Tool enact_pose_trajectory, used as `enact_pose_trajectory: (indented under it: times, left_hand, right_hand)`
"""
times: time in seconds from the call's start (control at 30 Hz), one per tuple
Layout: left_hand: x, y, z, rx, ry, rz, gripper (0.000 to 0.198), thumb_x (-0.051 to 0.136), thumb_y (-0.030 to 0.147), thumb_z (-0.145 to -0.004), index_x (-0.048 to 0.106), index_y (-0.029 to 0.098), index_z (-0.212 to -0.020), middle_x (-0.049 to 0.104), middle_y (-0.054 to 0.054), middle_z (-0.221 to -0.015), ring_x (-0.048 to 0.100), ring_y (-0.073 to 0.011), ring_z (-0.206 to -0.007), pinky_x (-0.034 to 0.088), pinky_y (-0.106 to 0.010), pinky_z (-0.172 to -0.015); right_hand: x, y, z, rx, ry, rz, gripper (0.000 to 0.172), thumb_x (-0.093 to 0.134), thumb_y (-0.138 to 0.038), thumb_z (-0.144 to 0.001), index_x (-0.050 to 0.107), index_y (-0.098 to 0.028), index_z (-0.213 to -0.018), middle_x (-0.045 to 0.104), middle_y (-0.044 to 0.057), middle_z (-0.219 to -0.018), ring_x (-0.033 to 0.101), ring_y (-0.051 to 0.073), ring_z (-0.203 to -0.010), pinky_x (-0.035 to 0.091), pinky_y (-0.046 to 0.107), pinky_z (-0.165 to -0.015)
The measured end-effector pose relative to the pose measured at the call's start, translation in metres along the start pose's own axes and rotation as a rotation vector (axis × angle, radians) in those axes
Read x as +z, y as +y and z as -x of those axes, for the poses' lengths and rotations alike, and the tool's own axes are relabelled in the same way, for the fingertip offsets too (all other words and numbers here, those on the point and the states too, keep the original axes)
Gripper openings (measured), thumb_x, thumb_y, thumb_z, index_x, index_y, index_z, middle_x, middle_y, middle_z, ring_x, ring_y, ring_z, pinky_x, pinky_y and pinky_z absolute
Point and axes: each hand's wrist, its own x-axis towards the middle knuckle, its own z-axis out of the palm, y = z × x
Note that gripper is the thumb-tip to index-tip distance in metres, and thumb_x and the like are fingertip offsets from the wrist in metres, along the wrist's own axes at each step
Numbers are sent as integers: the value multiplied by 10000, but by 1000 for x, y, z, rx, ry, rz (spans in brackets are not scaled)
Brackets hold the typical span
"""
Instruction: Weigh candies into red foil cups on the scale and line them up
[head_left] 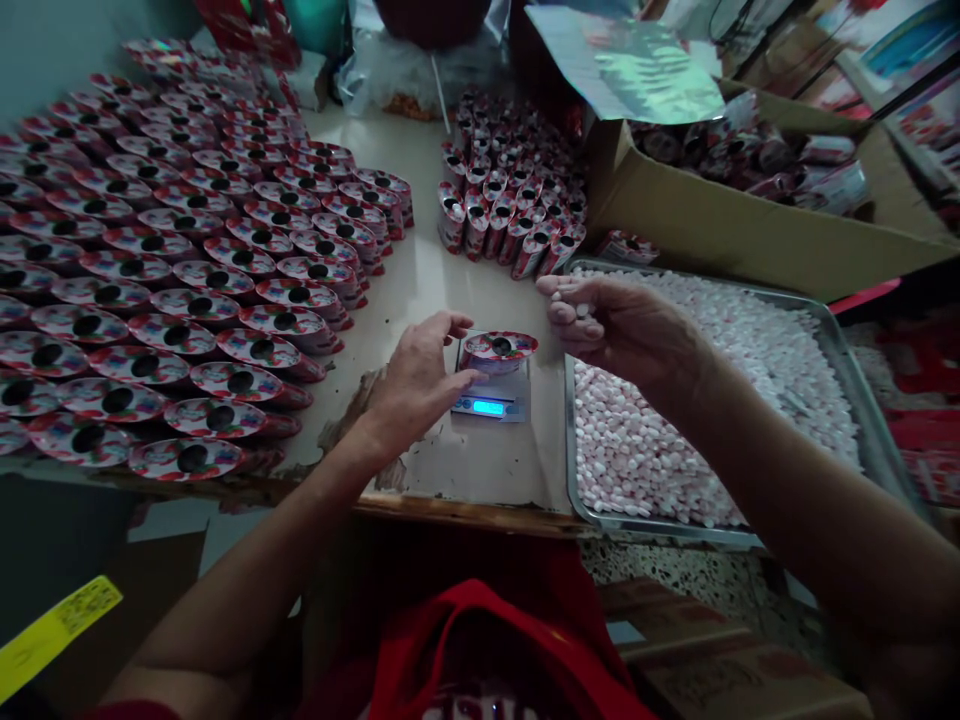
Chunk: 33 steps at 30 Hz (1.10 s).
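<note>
A small digital scale (489, 408) with a lit blue display lies on the table, and one oval-topped, red-and-white printed container (500, 346) with a dark round opening stands on it. At the container's left side is my left hand (420, 375), thumb and fingers spread; whether a fingertip touches it I cannot tell. My right hand (607, 320) is raised over the left edge of a metal tray (571, 440), to the right of the scale. Several white candies (577, 308) rest in its curled fingers. More whitish-pink candies (645, 450) fill the tray.
Rows of similar oval containers (142, 300) cover the table's left side. Upright slim printed packs (510, 200) stand behind the scale. A cardboard box (720, 225) of packs sits behind the tray, with a sheet (630, 65) over its corner. The table's front edge (465, 510) is worn.
</note>
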Motion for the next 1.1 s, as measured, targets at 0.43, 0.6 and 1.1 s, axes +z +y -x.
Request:
enact_pose_trajectory:
  times: [0.43, 0.6, 1.1]
  left_hand:
    - [-5, -19, 4, -25, 56, 49, 567, 875, 205, -805, 661, 211, -1330, 745, -85, -1258, 694, -226, -1034, 559, -389, -926]
    - [-12, -18, 4, -102, 9, 62, 601, 885, 235, -804, 654, 224, -1359, 723, -85, -1297, 701, -219, -1006, 570, -372, -870]
    - [-30, -26, 10, -125, 6, -2, 498, 865, 301, -859, 699, 216, -1320, 727, -81, -1316, 717, -225, -1062, 582, -385, -969]
  right_hand:
    - [15, 12, -28, -504, -122, 1300, 190, 821, -17, -721, 815, -191, -797, 585, -33, -609, 467, 131, -639, 296, 288, -651]
    - [20, 4, -29, -526, -117, 1590, 265, 886, -164, -745, 842, -201, -1004, 669, -3, -742, 547, 148, -696, 356, 282, -682]
    - [-14, -6, -31, -232, -59, 891, 186, 947, -265, -746, 795, -168, -791, 683, 29, -694, 539, 122, -599, 406, 286, -563]
